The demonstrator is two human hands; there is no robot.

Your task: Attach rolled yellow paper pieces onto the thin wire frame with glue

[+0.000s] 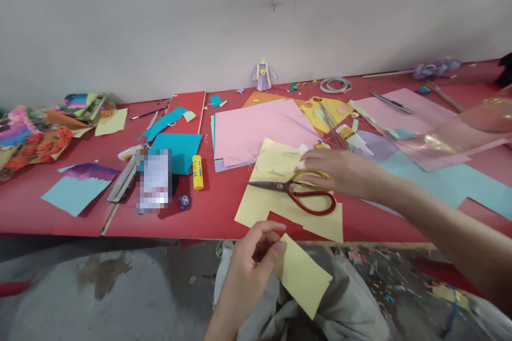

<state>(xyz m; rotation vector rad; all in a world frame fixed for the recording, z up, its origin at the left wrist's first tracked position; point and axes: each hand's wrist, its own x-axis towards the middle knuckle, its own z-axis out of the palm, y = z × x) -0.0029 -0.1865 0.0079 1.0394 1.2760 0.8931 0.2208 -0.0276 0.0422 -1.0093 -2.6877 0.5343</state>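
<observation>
My left hand is closed, pinching a small yellow piece of paper by its corner between thumb and fingers, just off the table's front edge above my lap. A pair of scissors lies over a larger cut yellow sheet, its blades pointing left and slightly parted. My right hand comes in from the right with its fingers drawn together at the upper scissor handle. The fingertips are partly hidden. Just beyond them are a small white thing and a white glue bottle.
A pink stack of paper lies behind the scissors. Left of it are a yellow glue stick, teal paper and a blurred-out flat object. A paper dress figure stands by the wall. Right are a clear bottle and a pen.
</observation>
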